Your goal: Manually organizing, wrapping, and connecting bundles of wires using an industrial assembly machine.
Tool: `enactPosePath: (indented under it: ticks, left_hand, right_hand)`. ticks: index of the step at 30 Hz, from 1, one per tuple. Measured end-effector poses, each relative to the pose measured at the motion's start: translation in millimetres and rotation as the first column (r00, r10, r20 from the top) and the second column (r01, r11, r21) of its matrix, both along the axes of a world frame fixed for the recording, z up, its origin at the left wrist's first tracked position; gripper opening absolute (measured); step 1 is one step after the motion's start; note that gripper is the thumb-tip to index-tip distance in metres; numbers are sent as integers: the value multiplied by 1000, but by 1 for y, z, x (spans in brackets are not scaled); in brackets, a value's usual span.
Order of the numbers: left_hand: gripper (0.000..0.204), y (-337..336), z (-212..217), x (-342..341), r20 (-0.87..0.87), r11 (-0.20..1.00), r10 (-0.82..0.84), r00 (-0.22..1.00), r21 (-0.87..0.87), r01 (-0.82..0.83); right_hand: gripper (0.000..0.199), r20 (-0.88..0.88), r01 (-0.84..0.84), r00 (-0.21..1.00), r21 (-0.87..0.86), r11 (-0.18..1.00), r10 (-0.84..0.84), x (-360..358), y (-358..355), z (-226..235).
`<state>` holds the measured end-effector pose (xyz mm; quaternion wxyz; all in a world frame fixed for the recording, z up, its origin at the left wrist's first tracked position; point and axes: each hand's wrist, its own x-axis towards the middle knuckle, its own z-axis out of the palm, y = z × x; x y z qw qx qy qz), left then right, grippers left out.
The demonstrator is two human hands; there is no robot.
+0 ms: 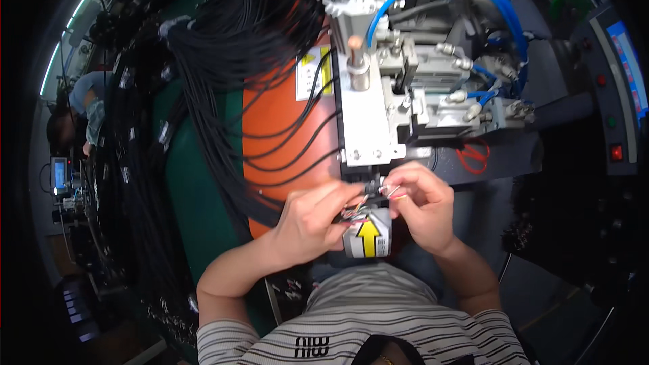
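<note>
My left hand (312, 222) is closed in a pinch around a black cable's end, where thin coloured wires (357, 212) fan out by the fingertips. Close on its right, my right hand (424, 208) pinches a few fine wires (399, 196), one pinkish and one yellowish, between thumb and fingers. Both hands meet just below the front of a metal machine head (370, 132). Beneath them is a silver-grey block bearing a yellow arrow label (369, 235). Fingers hide the exact point where wires and machine meet.
A thick bundle of black cables (203, 74) lies left over an orange surface (287, 142) and green mat (177, 182). Blue air hoses (503, 0) arch above pneumatic cylinders (439, 71). Red-handled scissors (473, 157) lie right of the machine, near a control panel (612, 88). Another person (88, 105) works far left.
</note>
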<state>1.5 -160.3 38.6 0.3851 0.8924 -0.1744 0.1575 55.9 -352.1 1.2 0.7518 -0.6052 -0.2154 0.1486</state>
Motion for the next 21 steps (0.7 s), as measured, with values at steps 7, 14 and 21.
enactPosePath:
  ticks: [7, 14, 21]
  left_hand:
    - [41, 4, -3, -2, -142, 988, -153, 978, -8, 154]
    - [38, -8, 0, -7, -10, 957, -129, 992, 262, 127]
    - [38, -8, -3, -7, -74, 986, -66, 995, 145, 76]
  right_hand:
    - [13, -631, -218, 695, 271, 938, 344, 13, -10, -3]
    - [13, -492, -217, 839, 89, 972, 232, 2, -8, 6]
    - [30, -539, -125, 801, 277, 953, 262, -10, -8, 5]
